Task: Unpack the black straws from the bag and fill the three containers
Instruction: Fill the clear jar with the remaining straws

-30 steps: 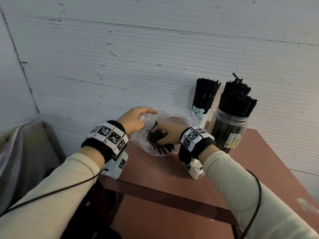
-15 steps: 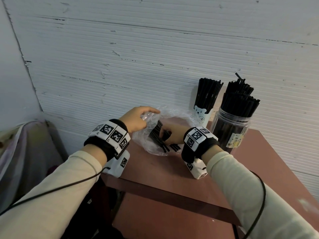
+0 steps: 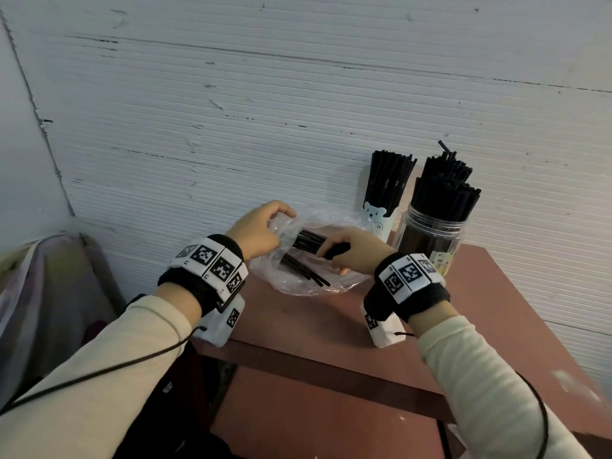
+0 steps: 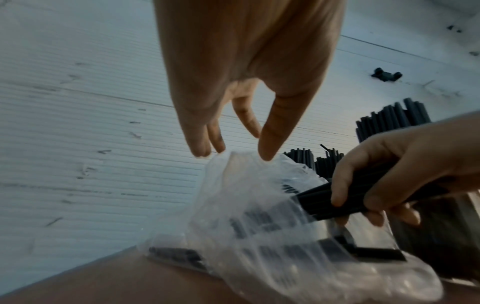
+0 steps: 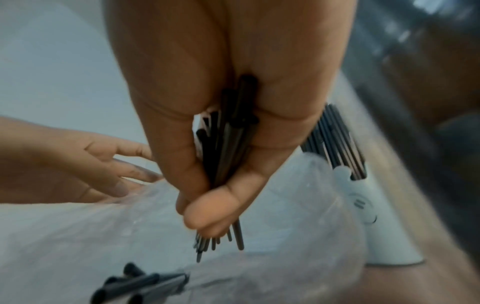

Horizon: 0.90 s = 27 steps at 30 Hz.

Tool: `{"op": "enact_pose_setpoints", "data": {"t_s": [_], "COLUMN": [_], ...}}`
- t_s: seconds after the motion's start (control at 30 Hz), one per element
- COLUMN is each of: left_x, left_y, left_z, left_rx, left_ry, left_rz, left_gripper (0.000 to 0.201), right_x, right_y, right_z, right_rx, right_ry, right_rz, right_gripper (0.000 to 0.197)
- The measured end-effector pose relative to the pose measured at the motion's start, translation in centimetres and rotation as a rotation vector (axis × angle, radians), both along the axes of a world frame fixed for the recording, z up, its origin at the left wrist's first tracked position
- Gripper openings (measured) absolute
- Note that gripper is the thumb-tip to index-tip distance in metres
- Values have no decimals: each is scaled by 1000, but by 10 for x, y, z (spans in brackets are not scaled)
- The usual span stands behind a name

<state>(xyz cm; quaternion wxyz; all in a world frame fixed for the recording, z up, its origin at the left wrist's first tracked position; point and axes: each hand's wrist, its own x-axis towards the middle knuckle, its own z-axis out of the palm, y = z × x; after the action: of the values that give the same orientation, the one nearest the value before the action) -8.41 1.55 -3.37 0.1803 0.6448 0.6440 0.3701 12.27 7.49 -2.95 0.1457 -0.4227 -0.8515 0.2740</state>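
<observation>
My right hand [image 3: 351,251] has lifted its bundle of black straws [image 3: 309,241] clear of the few loose straws [image 3: 304,271] left in the clear bag [image 3: 298,283] at frame centre, fingers wrapped round it. My left hand [image 3: 256,230] pinches the bag's upper edge. Right of centre stand the bear cup [image 3: 379,218] and clear jar [image 3: 430,235], both packed with straws.

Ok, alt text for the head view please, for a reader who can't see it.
The right hand grips a bundle of black straws inside a clear plastic bag that the left hand holds on a brown table.
</observation>
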Motion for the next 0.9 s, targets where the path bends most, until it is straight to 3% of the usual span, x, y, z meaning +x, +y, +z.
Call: {"op": "enact_pose_setpoints", "data": {"t_s": [0.1, 0.17, 0.27, 0.37, 0.5, 0.57, 0.7, 0.8, 0.9], "left_x": [14, 31, 66, 94, 120, 130, 146, 159, 173], "left_y": [-6, -13, -17, -9, -10, -12, -17, -22, -32], "left_z": [5, 10, 9, 6, 15, 20, 23, 28, 34], "left_rx": [169, 214, 173, 107, 133, 124, 76, 18, 7], "left_ry": [45, 139, 304, 359, 394, 380, 283, 160, -49], "left_rz": [65, -21, -183, -280, -245, -190, -140, -118, -148], "left_gripper": [54, 59, 71, 78, 31, 10, 35, 61, 50], "right_x": [24, 38, 54, 68, 87, 96, 108, 105, 96], "right_y": [-8, -16, -30, -46, -69, -76, -80, -77, -74], "right_z": [9, 19, 37, 54, 74, 81, 87, 88, 88], "right_rx": [-9, -8, 28, 64, 80, 114, 352, 648, 771], "right_ry": [21, -4, -83, -125, -90, -41, 48, 275, 462], "right_rz": [-15, -5, 31, 82, 139, 145, 26, -91, -66], "right_gripper": [30, 32, 34, 36, 38, 38, 23, 21, 16]}}
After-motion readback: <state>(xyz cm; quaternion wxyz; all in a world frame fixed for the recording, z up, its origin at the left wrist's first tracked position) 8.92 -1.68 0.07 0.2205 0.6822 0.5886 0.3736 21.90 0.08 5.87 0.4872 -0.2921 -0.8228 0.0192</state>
